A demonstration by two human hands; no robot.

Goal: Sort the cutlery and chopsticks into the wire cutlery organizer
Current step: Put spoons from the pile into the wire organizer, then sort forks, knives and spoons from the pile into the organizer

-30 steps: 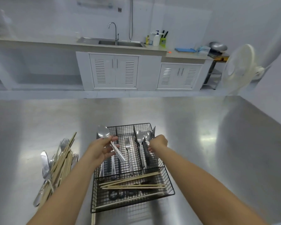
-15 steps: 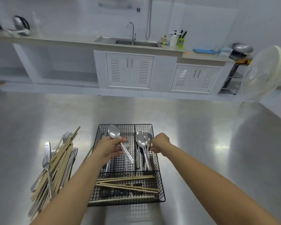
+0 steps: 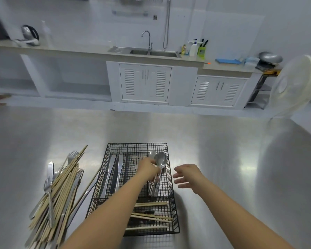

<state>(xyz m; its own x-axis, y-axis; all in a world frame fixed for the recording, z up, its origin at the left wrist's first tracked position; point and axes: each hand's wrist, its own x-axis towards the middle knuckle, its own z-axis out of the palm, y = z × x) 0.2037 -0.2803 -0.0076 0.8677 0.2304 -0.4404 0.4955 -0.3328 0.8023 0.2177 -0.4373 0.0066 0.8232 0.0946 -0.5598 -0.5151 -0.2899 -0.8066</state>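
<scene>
We have our left hand (image 3: 148, 168) reaching across into the right-hand slot of the wire organizer (image 3: 175, 209), fingers closed around the neck of a spoon (image 3: 161, 159) whose bowl sits just beside the spoons already lying there. Our right hand (image 3: 188, 175) hovers open and empty just outside the organizer's right wall, touching nothing. Knives (image 3: 115, 174) fill the left slot, a fork (image 3: 136, 161) lies in the middle one, mostly hidden by our arm, and a few chopsticks (image 3: 151, 216) lie crosswise in the near section. The unsorted pile (image 3: 59, 191) of chopsticks, forks and knives waits on the bench (image 3: 241, 168) to the left, with a couple of chopsticks leaning against the organizer's left wall.

The risks, as we judge them: letting go while the spoon is tilted could send its handle over the divider into the fork slot, or catch it in the mesh. With nothing steadying the light organizer, a knock from our crossing arm could shift it on the smooth steel. Pulling back carelessly could also drag the leaning chopsticks and scatter the pile.
</scene>
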